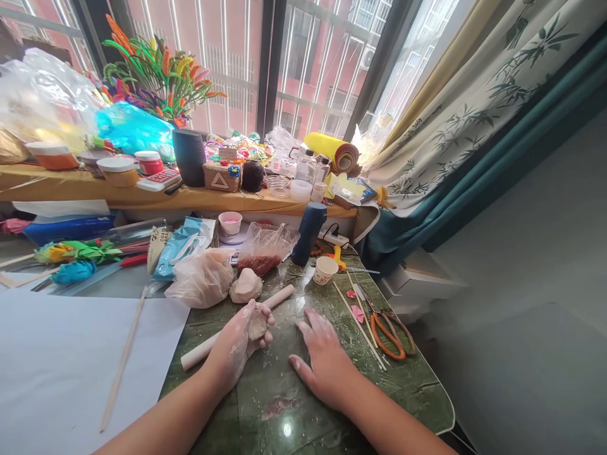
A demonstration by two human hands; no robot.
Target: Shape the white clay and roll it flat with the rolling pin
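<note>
On the green marbled tabletop (389, 395), I see a smooth whitish rolling pin (202, 351) beside the left hand (237, 346); the right hand (323, 358) spreads palm-down, visibly empty. The left curls around a rounded, rough, grey-beige clay lump (257, 325).

Bright flowers (167, 85) (some orange) stand before the window (267, 63).

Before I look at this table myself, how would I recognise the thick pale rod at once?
Start with the dark green table below the window and find the person's left hand cupping a clay-like lump. Partly hidden by that hand, slanting from lower left to upper right, lies the rod, both ends showing. It is thicker than the slim wooden sticks beside the orange-handled scissors.
</note>
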